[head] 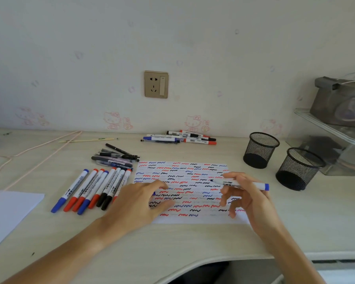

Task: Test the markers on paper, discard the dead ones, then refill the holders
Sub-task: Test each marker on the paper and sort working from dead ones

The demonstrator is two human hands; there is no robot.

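R hand (247, 193) pinches uncapped blue marker (239, 183) mid-barrel; light, stiff, slick plastic. L hand (139, 203) spread flat on test paper (193, 219)

A white paper sheet (184, 181) covered in red, blue and black squiggles lies flat mid-desk. An uncapped blue marker (239, 183) hovers tilted over its right side. Capped markers (90, 189) lie in a row to the left, more markers (180, 137) lie at the far edge, and two black mesh holders (260, 149) stand upright at right.

Soft daylight is falling on a pale wall (90, 48) dotted with faint cartoon-cat prints; a brass-coloured socket (156, 84) is sitting above the light wooden desk (172, 242), clear shelving (324, 128) standing at right.
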